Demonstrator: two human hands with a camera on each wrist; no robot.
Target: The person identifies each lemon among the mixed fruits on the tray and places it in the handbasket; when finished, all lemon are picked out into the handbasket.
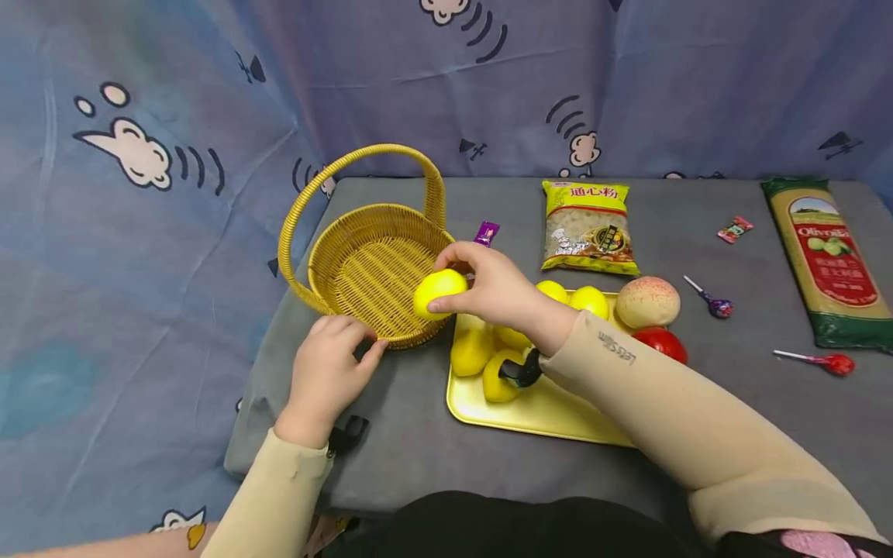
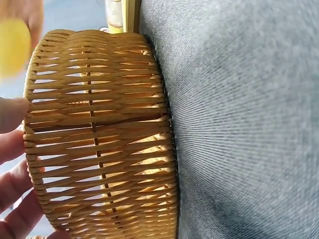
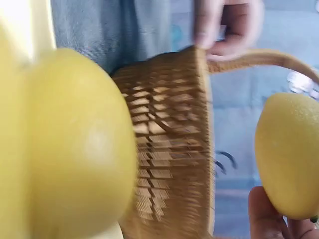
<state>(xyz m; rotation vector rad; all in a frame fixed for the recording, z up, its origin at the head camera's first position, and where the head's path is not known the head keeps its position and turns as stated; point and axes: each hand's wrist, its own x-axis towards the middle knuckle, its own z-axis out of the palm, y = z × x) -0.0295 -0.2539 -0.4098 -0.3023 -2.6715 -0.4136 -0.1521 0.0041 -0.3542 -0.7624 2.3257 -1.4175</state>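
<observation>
My right hand (image 1: 495,287) pinches a yellow lemon (image 1: 438,293) between thumb and fingers, above the right side of the basket's rim. In the right wrist view the lemon (image 3: 289,154) looks oval, with a bit of green at its lower end. A round golden wicker basket (image 1: 380,279) with a tall arched handle stands at the left of the table. At its near edge, my left hand (image 1: 331,376) holds the rim. The left wrist view shows fingertips (image 2: 12,114) along the rim of the woven wall (image 2: 99,139).
Right of the basket, a yellow tray (image 1: 530,415) bears several yellow fruits, a peach (image 1: 649,302) and a red tomato-like fruit (image 1: 663,343). Behind it lies a pasta bag (image 1: 589,229). Lollipops (image 1: 718,308), small wrapped candies (image 1: 735,229) and a long spaghetti pack (image 1: 833,263) lie about.
</observation>
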